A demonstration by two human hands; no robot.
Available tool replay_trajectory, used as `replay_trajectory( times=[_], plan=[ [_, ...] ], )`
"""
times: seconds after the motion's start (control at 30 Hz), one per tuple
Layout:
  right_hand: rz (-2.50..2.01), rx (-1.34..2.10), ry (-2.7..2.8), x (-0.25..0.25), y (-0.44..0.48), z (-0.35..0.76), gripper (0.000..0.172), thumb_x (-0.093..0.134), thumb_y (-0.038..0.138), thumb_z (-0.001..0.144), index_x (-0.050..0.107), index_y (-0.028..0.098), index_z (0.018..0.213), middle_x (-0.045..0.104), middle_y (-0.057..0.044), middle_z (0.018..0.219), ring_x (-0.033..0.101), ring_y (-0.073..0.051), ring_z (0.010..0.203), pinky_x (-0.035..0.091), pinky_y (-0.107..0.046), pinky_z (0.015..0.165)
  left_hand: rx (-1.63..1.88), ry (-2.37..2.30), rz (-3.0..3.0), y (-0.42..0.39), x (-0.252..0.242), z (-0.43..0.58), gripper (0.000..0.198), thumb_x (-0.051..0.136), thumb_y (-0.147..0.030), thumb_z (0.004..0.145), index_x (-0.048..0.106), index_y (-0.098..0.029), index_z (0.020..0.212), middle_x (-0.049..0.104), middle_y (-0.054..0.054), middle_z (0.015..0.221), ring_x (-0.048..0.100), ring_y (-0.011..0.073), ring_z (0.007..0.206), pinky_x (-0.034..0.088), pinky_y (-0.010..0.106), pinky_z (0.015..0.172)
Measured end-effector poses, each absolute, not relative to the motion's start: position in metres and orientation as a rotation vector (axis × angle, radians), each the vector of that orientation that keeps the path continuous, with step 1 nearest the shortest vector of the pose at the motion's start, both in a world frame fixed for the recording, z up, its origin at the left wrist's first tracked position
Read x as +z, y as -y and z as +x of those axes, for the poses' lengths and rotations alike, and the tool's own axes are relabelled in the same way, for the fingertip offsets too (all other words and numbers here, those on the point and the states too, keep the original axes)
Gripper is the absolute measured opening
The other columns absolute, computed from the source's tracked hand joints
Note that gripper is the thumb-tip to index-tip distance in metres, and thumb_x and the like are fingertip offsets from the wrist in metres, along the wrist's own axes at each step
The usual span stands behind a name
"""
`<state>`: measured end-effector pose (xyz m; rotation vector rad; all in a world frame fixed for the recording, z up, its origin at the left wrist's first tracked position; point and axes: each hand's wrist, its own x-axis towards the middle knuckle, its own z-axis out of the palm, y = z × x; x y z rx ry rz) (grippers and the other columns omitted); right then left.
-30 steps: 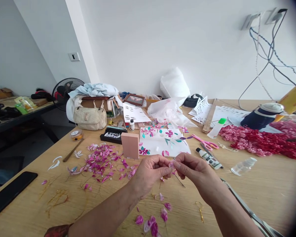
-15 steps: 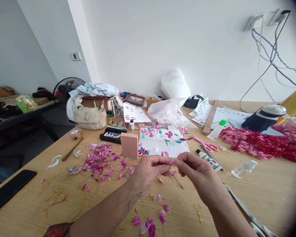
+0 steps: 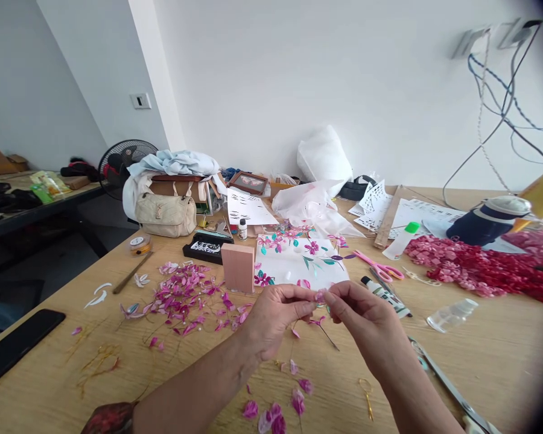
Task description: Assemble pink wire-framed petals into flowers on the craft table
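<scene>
Between the fingertips of both hands is a small pale pink petal (image 3: 319, 295), partly covered by the fingers. My left hand (image 3: 283, 316) pinches it from the left, thumb and forefinger closed. From the other side my right hand (image 3: 359, 313) pinches it too, and the fingertips of both hands nearly meet. Just below them a pink petal sprig on a dark stem (image 3: 328, 335) lies on the table. Nearer to me are several loose magenta petals (image 3: 276, 416). Left of my hands spreads a pile of pink petals on thin wires (image 3: 185, 292).
A wooden block (image 3: 238, 268) stands upright beyond the left hand, beside a white sheet with flower patterns (image 3: 294, 259). Pink scissors (image 3: 382, 268), a tube (image 3: 387, 295) and a clear bottle (image 3: 452, 314) lie to the right. Large metal scissors (image 3: 452, 389) rest near my right forearm.
Both hands keep their pinch on the petal, with only a slight shift of the right fingers. The whole view has moved a little.
</scene>
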<state>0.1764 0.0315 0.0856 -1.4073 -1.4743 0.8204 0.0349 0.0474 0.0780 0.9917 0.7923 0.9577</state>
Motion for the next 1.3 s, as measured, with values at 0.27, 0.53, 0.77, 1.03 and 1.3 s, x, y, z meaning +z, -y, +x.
replay_trajectory(
  times=[0.27,0.53,0.77,1.03,1.3],
  plan=[
    [-1.247,1.124,1.492,0.1,-0.029,0.186,0.02,0.055,0.037,0.075,0.053,0.02,0.086,0.055,0.0,0.068,0.053,-0.014,0.061,0.045,-0.024,0.054,0.905,-0.769,1.015,-0.044,0.079,0.033,0.02,0.068,-0.025,0.061,0.069,-0.015,0.077,0.062,0.003,0.074,0.048,0.0078,0.059,0.036,0.02,0.055],
    [-1.301,0.887,1.657,0.096,-0.024,0.183,0.014,0.056,0.028,0.072,0.052,0.021,0.084,0.052,0.001,0.067,0.049,-0.013,0.06,0.041,-0.024,0.049,0.873,-0.731,1.056,-0.043,0.078,0.034,0.021,0.067,-0.026,0.062,0.069,-0.014,0.079,0.063,0.005,0.076,0.048,0.0091,0.061,0.034,0.021,0.054],
    [-1.363,0.659,1.799,0.095,-0.023,0.181,0.004,0.052,0.022,0.074,0.051,0.022,0.071,0.049,0.003,0.06,0.045,-0.012,0.055,0.037,-0.023,0.047,0.857,-0.76,1.162,-0.042,0.074,0.033,0.017,0.06,-0.019,0.065,0.068,-0.015,0.081,0.059,0.002,0.069,0.047,0.008,0.057,0.026,0.018,0.045],
    [-1.382,0.833,1.64,0.095,-0.024,0.18,0.01,0.053,0.028,0.073,0.054,0.02,0.067,0.05,0.002,0.057,0.043,-0.012,0.052,0.035,-0.023,0.045,0.872,-0.757,1.179,-0.042,0.07,0.033,0.02,0.061,-0.023,0.067,0.068,-0.016,0.084,0.057,0.002,0.068,0.046,0.0082,0.058,0.026,0.019,0.047],
    [-1.274,1.135,1.342,0.101,-0.024,0.176,0.017,0.06,0.035,0.067,0.056,0.019,0.072,0.051,0.003,0.056,0.047,-0.012,0.053,0.04,-0.024,0.05,0.875,-0.796,1.13,-0.041,0.074,0.032,0.023,0.064,-0.028,0.065,0.067,-0.017,0.085,0.062,0.004,0.077,0.046,0.0075,0.058,0.029,0.019,0.049]
  ],
)
